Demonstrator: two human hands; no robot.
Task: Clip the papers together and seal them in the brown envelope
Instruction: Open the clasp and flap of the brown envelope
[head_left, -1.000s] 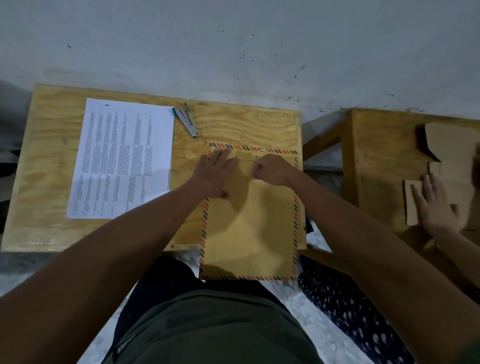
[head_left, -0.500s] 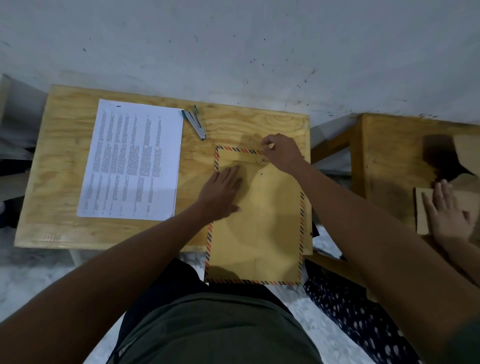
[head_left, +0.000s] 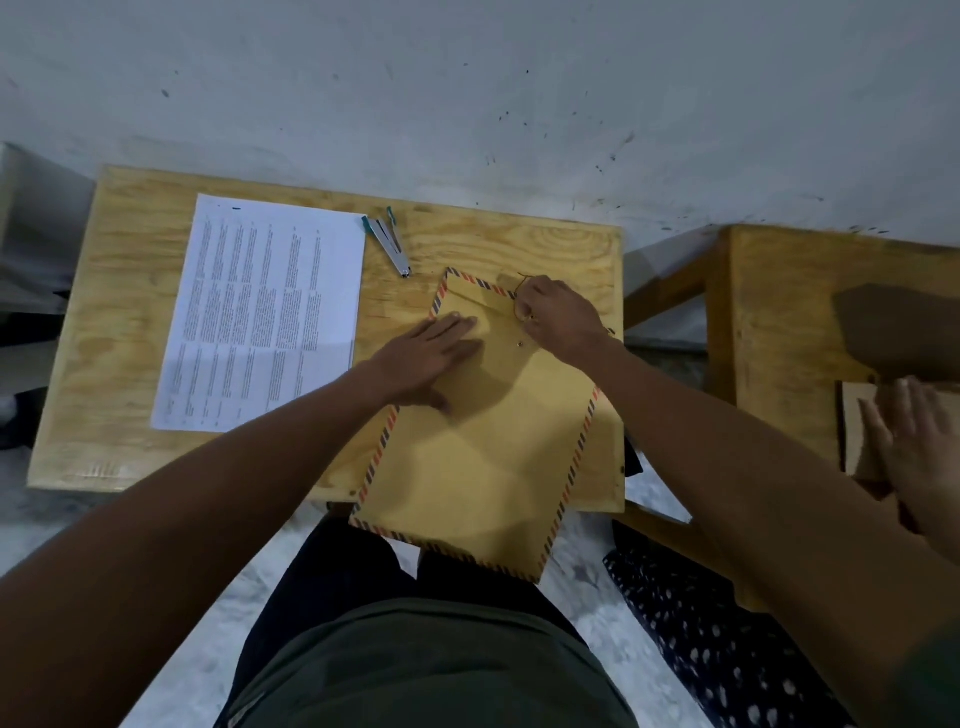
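Against a scuffed grey wall, a small plywood table holds the work: a brown envelope with a red-and-blue striped border lies on its right half, tilted, its near end hanging over the table's near edge above the seated person's lap. The left hand lies flat on the envelope's upper left part, fingers straight and together, pressing it down. The right hand is curled at the flap near the far edge, fingertips pinching a thin dark string that loops up from the closure — a small metal stud shows just near of it. To the left lie printed papers, flat on the table and apart from the envelope, with a stapler at their far right corner. On a second table to the right, another person's hand rests — fingers spread — over brown card.
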